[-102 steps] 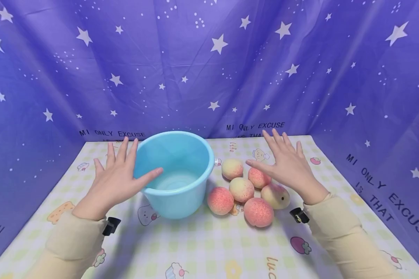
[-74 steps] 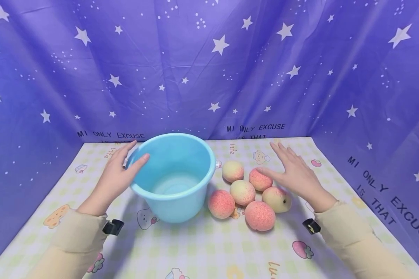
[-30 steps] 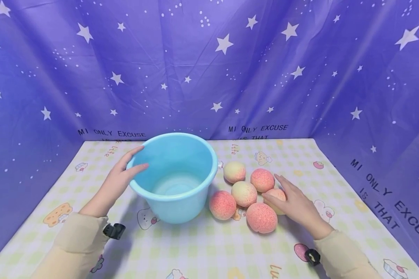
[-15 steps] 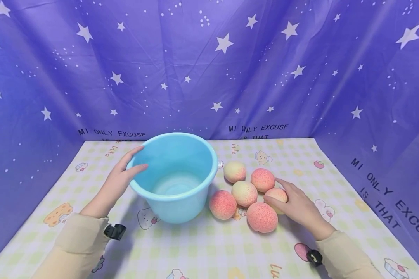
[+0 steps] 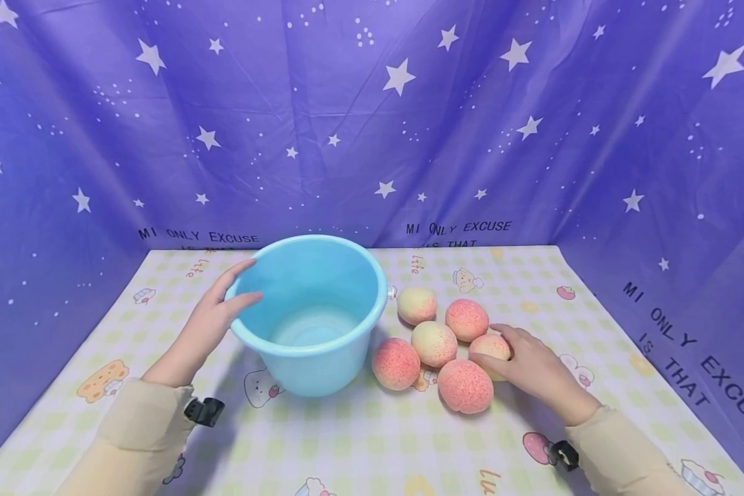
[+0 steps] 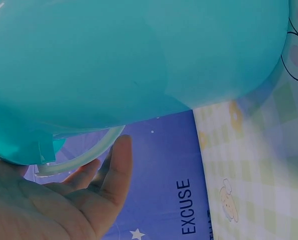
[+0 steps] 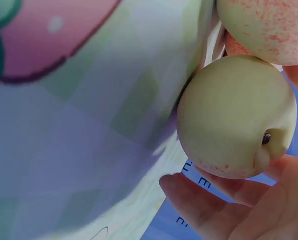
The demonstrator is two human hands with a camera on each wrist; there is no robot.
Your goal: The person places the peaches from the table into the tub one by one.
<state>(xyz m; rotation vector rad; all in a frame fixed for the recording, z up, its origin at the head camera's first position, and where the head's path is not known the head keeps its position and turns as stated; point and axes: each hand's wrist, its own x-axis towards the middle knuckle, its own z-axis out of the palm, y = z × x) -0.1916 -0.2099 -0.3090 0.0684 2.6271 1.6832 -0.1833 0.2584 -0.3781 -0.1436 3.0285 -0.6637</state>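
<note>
A light blue plastic bucket stands upright on the table. My left hand holds its left rim, the thumb over the inside and the fingers outside. In the left wrist view these fingers lie by the white bucket handle. To the right of the bucket, my right hand grips a pale yellow and pink peach, thumb on the near side and fingers behind it. The right wrist view shows the dark stem hollow of this peach. It sits at the right end of a cluster of peaches.
Other peaches lie close by: a pale one at the back, a pink one, a pale middle one, a red one near the bucket and a large pink one in front. A purple star curtain surrounds the checked tablecloth.
Both hands were spread in the air; the left came onto the bucket rim, and the right lowered around the right-hand peach. During the last half second the right hand's fingers drew in slightly.
</note>
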